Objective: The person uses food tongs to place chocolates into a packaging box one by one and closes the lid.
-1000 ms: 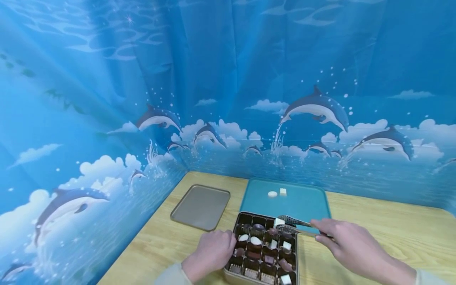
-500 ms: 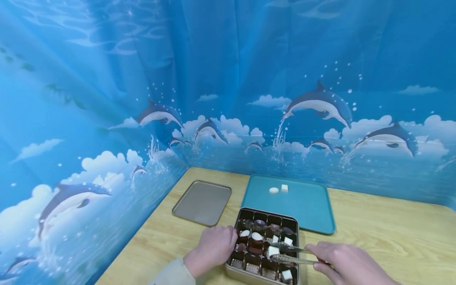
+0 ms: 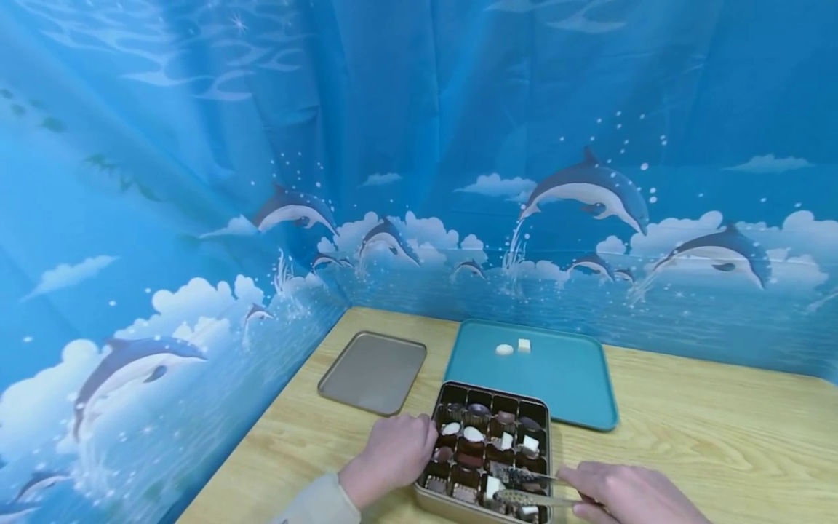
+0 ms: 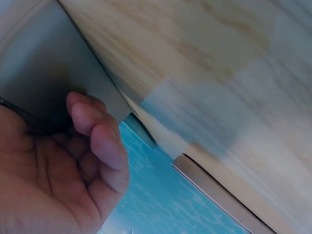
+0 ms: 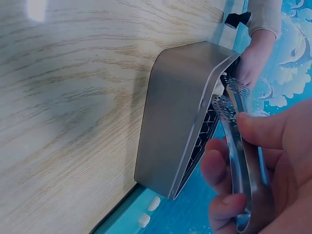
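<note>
My right hand (image 3: 628,495) holds metal tongs (image 5: 240,165), thumb on one arm and fingers curled round the other. Between the perforated tong tips is a white cube-shaped chocolate (image 3: 492,487), low in the compartments of a bronze-coloured tin (image 3: 452,506). Dark, brown and white chocolates sit in the divided insert, including two white ovals (image 3: 473,434) and white cubes (image 3: 530,443). My left hand (image 3: 401,445) grips the tin's left rim. Its curled fingers show beside the tin wall (image 4: 44,53) in the left wrist view. The tong tips partly cover the lower right compartments.
Behind the tin lies a teal tray (image 3: 563,378), bearing a white oval piece (image 3: 504,350) and a white cube (image 3: 524,346). A flat grey-brown tray (image 3: 373,371) is at the back left. Dolphin-printed curtain (image 3: 419,145) borders the wooden table (image 3: 707,429).
The tongs have carried the white cube from the tin's back right corner toward the front and lowered it into a front-row compartment. The left hand keeps its grip on the rim.
</note>
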Demonstrator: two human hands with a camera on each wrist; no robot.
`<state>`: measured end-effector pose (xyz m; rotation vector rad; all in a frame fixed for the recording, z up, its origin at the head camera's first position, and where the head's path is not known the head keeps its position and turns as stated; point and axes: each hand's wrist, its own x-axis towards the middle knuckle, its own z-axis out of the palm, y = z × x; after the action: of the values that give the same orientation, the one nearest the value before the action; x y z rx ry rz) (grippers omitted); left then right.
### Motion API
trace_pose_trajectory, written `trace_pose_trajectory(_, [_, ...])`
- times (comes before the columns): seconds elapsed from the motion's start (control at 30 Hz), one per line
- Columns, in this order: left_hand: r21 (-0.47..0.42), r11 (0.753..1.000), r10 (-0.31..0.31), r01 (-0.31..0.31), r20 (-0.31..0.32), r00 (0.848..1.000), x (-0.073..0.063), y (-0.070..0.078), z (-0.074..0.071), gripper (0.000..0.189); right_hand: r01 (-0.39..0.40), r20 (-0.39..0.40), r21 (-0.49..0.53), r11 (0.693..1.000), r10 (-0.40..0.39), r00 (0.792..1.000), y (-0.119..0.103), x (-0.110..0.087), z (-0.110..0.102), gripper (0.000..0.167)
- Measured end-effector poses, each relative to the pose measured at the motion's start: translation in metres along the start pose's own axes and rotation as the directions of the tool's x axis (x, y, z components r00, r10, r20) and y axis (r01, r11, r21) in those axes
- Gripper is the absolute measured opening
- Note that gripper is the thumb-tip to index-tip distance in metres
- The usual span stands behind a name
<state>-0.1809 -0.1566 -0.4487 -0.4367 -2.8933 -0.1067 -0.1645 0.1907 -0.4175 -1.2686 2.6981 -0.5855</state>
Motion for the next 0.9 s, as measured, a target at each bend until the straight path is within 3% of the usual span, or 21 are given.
trace_pose_trajectory(0.23, [-0.004,1.000,-0.005,0.005,-0.001,1.000,0.001,-0.001,0.000,0.039,-0.060,0.020,0.013,0.998,0.060,0.998,0.000,0.003,-0.003,0.049])
trace_pose_trajectory(0.4, [-0.022,0.999,-0.024,0.024,0.014,1.000,0.001,-0.001,0.001,0.039,-0.105,-0.029,-0.039,0.994,0.104,0.994,0.002,0.006,-0.009,0.055])
trace_pose_trajectory(0.53, [-0.022,0.999,-0.033,0.034,0.026,0.999,-0.001,0.000,0.001,0.039,-0.165,-0.048,0.018,0.986,0.166,0.985,0.005,0.009,-0.017,0.058])
trace_pose_trajectory(0.7, [-0.001,1.000,-0.020,0.020,0.011,1.000,-0.002,0.001,0.001,0.040,-0.232,-0.130,0.056,0.971,0.237,0.963,0.010,0.017,-0.027,0.060])
trace_pose_trajectory(0.9, [0.030,1.000,-0.001,0.001,-0.004,1.000,-0.001,0.001,0.003,0.038,-0.297,-0.258,0.044,0.954,0.298,0.919,0.027,0.033,-0.038,0.053])
